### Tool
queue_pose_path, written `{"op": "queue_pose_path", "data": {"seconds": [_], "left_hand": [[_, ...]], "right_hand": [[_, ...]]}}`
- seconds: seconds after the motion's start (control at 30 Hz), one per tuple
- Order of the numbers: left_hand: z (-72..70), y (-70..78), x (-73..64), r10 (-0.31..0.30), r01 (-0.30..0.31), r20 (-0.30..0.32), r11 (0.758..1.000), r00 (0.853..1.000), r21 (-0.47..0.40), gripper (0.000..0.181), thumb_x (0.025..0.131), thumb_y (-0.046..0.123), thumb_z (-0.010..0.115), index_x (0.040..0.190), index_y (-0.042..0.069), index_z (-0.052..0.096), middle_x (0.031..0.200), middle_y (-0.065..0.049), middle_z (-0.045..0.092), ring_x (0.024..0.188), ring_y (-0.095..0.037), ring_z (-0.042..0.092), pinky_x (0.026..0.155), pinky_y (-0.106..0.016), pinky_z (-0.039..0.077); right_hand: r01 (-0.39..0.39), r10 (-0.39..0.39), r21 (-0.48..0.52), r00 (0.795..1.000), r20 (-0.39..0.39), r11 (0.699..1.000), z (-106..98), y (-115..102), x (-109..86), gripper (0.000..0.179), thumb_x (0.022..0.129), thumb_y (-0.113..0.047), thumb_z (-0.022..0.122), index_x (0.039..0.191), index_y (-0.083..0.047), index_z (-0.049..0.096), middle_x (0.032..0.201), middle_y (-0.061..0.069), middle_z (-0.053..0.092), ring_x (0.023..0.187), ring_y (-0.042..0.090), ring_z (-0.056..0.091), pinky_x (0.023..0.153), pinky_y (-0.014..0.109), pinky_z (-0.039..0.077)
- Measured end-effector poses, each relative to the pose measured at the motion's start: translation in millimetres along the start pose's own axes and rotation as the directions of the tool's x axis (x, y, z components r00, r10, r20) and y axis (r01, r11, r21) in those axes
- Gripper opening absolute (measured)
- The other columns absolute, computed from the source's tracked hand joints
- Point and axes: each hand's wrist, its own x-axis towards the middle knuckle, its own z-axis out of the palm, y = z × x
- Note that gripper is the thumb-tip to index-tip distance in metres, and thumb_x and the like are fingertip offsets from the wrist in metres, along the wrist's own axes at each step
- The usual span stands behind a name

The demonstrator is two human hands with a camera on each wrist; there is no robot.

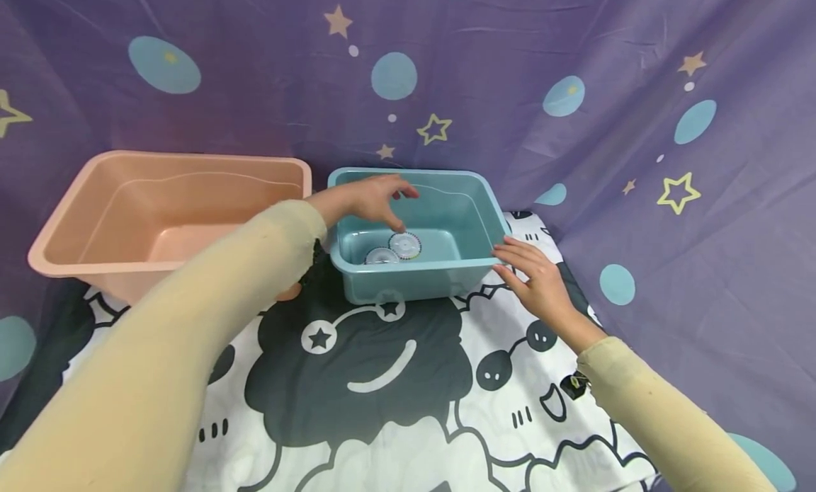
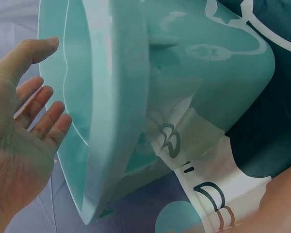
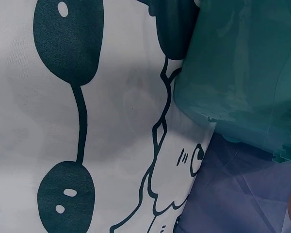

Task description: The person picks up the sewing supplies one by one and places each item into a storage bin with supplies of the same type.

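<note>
My left hand (image 1: 366, 198) is over the light-blue bin (image 1: 414, 276), its fingers loosely bent and apart, with nothing between them. Inside on the bin's floor lie two round, clear discs with colored dots around their edges: one disc (image 1: 404, 245) appears just below the thumb tip, the other disc (image 1: 382, 255) is partly hidden by the front rim. In the left wrist view, the palm of that hand (image 2: 24, 131) shows bare beside the bin's rim (image 2: 119, 97). The fingers of my right hand (image 1: 535, 276) lie extended against the bin's right front corner.
A peach-colored bin (image 1: 172, 269) stands to the left of the blue one, partly covered by my left sleeve (image 1: 210, 287). Both are on a black-and-white cartoon-print cloth (image 1: 357, 407). Behind and to the right hangs a purple curtain (image 1: 484, 67) with stars and dots.
</note>
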Motion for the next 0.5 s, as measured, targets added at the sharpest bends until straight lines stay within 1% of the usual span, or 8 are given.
{"op": "queue_pose_path", "data": {"seconds": [0.3,0.5], "left_hand": [[-8.6,5.5,-15.5,0.022,-0.019,0.037,0.996,0.999,-0.084,0.076,0.094,0.015,0.082,0.160,0.006,0.046,0.165,-0.014,0.045,0.149,-0.037,0.043,0.121,-0.048,0.040],[-15.4,15.6,-29.1,0.023,-0.017,0.048,0.993,0.999,-0.121,0.075,0.094,0.015,0.081,0.160,0.006,0.046,0.163,-0.015,0.046,0.149,-0.036,0.044,0.121,-0.049,0.042]], "right_hand": [[-0.016,0.016,0.000,1.000,0.014,1.000,-0.4,-2.0,0.2,0.036,0.092,-0.007,0.084,0.127,-0.008,0.079,0.133,0.010,0.075,0.137,0.035,0.062,0.111,0.058,0.050],[-0.005,0.005,-0.003,1.000,0.014,1.000,-1.7,-1.8,1.0,0.037,0.090,-0.005,0.085,0.127,-0.008,0.079,0.132,0.010,0.075,0.136,0.035,0.063,0.110,0.058,0.050]]}}
